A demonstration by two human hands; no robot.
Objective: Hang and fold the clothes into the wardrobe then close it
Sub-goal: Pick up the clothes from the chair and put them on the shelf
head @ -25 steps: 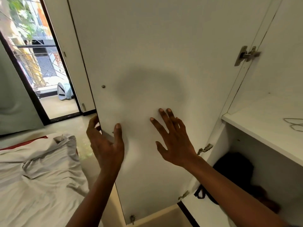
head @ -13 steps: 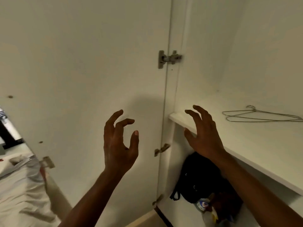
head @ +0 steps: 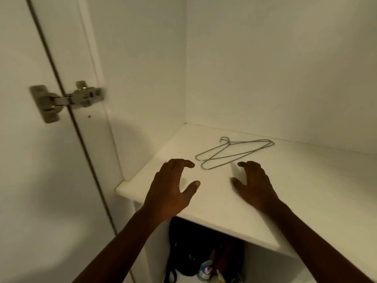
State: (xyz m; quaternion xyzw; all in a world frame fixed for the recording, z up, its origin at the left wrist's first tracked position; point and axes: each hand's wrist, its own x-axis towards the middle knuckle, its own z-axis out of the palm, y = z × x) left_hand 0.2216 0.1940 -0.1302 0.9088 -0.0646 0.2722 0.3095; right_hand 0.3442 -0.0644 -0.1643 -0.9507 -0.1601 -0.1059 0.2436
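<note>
The white wardrobe stands open, its door (head: 30,180) swung out at the left. Two thin wire hangers (head: 234,153) lie stacked flat on the white shelf (head: 306,180) inside. My left hand (head: 173,186) hovers over the shelf's front left part, fingers spread and curled, holding nothing. My right hand (head: 255,184) hovers beside it, just in front of the hangers and apart from them, also empty with fingers apart. No clothes are in view.
A metal hinge (head: 65,101) joins the door to the wardrobe side wall. Under the shelf a black bag (head: 189,248) and a small bottle (head: 206,271) sit in the lower compartment. The shelf's back and right side carry nothing.
My view has turned from the door into the wardrobe. Both hands left the door and moved forward over the shelf, close to the hangers.
</note>
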